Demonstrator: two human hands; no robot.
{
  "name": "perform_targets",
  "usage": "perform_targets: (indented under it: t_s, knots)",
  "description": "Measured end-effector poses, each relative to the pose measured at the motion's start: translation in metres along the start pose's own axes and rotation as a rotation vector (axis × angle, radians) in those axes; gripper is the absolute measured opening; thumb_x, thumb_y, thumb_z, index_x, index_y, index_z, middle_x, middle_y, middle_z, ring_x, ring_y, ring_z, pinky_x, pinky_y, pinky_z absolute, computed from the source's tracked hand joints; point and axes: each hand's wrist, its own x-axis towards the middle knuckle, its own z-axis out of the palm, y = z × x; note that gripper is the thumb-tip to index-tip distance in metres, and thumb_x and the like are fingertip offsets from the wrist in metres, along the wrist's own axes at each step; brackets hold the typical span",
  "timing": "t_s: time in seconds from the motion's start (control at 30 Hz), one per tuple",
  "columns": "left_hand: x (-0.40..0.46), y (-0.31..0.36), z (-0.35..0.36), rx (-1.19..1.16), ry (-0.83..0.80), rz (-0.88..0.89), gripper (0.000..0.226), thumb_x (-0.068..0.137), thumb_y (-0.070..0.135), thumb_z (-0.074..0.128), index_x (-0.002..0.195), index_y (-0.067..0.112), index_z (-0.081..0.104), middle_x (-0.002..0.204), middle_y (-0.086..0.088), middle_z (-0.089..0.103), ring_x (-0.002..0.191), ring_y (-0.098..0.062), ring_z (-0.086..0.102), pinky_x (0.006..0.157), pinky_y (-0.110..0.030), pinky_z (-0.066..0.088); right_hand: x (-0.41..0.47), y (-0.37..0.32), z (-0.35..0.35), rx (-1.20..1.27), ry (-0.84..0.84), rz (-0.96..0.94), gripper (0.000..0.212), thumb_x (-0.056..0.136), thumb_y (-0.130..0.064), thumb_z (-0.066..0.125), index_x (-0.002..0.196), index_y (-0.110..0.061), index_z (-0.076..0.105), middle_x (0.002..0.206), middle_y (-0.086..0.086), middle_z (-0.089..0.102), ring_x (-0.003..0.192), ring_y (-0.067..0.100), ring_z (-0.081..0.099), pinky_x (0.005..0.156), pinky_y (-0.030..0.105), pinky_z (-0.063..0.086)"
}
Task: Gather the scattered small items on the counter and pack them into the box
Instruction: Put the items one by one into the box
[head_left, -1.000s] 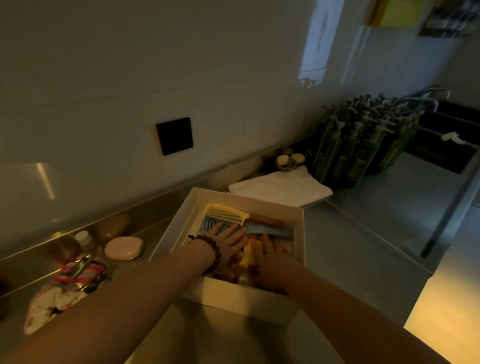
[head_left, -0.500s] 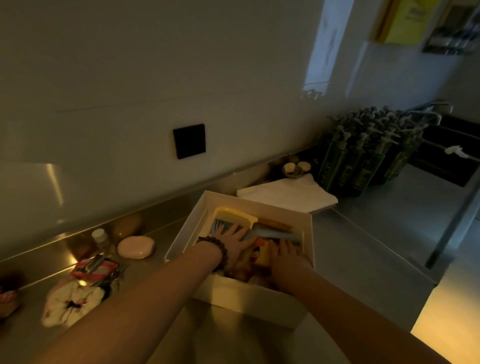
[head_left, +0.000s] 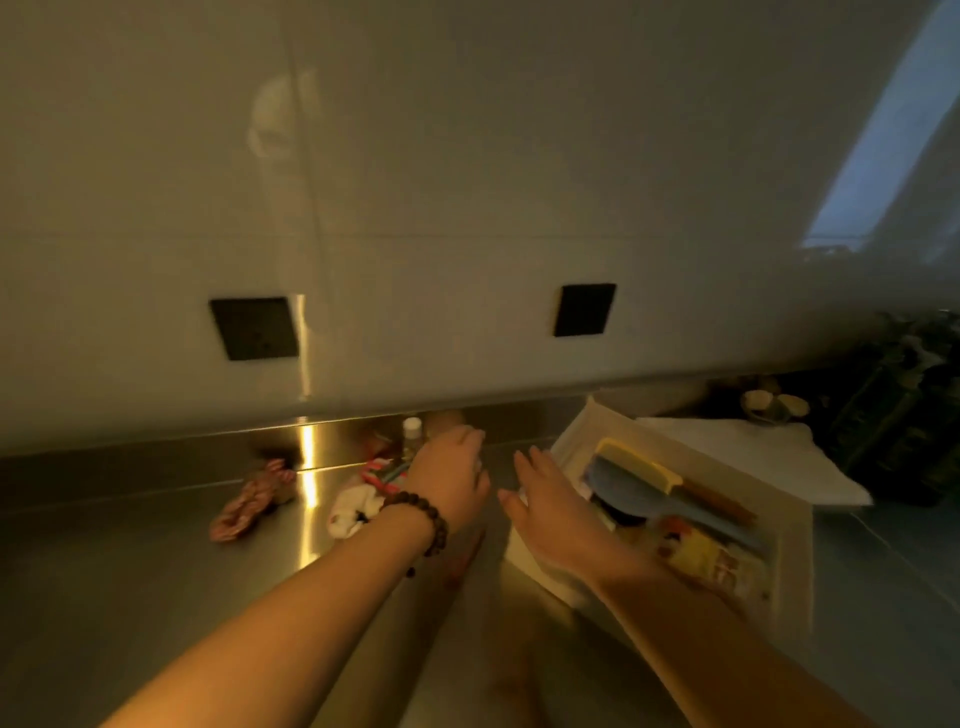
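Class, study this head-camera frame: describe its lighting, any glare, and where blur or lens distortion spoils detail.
Head view: dim, warm light; a bright glare streak on the steel backsplash and counter; a pale window reflection on the wall; motion blur softens both hands and the box; wide-angle bending curves the wall's base; bottles at far right sink into shadow.

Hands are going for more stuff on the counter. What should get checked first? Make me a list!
1. Left hand free to grab: cannot tell, its fingers curl downward.
2. Right hand empty: ok, open palm.
3. Items left outside: ok, pink scrunchie, white scrunchie, small bottle.
4. Box open: ok.
5. Room left in the box: cannot tell, combs fill much of it.
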Motion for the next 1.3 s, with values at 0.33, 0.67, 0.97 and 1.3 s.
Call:
perform_targets:
  t_s: [0.33, 0.67, 0.97, 1.3]
  knots:
    - [-0.074, -0.117, 0.009, 0.074, -0.083, -0.425, 0.079, 0.077, 0.051, 0.055, 0.143, 0.018, 0.025, 0.146, -0.005, 0.031, 0.133, -0.023, 0.031, 0.109, -0.039, 0.029, 0.049, -0.057, 0.077, -0.092, -0.055, -0.131, 0.071, 0.095, -0.045, 0.042, 0.151, -0.017, 0.010, 0.160, 0.011, 0.006, 0.147, 0.031, 0.002, 0.118, 0.042, 0.006]
    - [-0.064, -0.133, 0.071, 0.052, -0.223, -0.463, 0.115, 0.062, 0.076, 0.054, 0.146, 0.031, -0.009, 0.157, -0.007, -0.008, 0.143, -0.028, -0.006, 0.114, -0.043, 0.008, 0.039, -0.032, 0.166, -0.116, -0.132, 0.203, 0.076, 0.093, -0.058, 0.033, 0.151, -0.023, -0.001, 0.158, 0.014, -0.015, 0.145, 0.034, -0.014, 0.117, 0.049, 0.001]
    - [-0.070, -0.167, 0.074, 0.093, -0.056, -0.434, 0.082, 0.074, 0.050, 0.057, 0.145, 0.024, 0.024, 0.153, -0.011, 0.018, 0.140, -0.033, 0.012, 0.113, -0.042, 0.016, 0.088, -0.035, 0.164, -0.054, 0.000, -0.146, 0.083, 0.086, -0.054, 0.051, 0.151, -0.029, 0.005, 0.160, 0.012, -0.005, 0.146, 0.033, -0.007, 0.118, 0.042, 0.005]
    - [-0.105, -0.182, 0.069, 0.020, 0.025, -0.466, 0.070, 0.070, 0.041, 0.064, 0.134, 0.025, 0.040, 0.147, -0.014, 0.028, 0.133, -0.031, 0.029, 0.108, -0.038, 0.027, 0.085, -0.055, 0.176, 0.297, 0.195, -0.176, 0.042, 0.087, -0.014, 0.058, 0.129, -0.009, 0.057, 0.132, 0.019, 0.054, 0.118, 0.036, 0.052, 0.107, 0.044, 0.036]
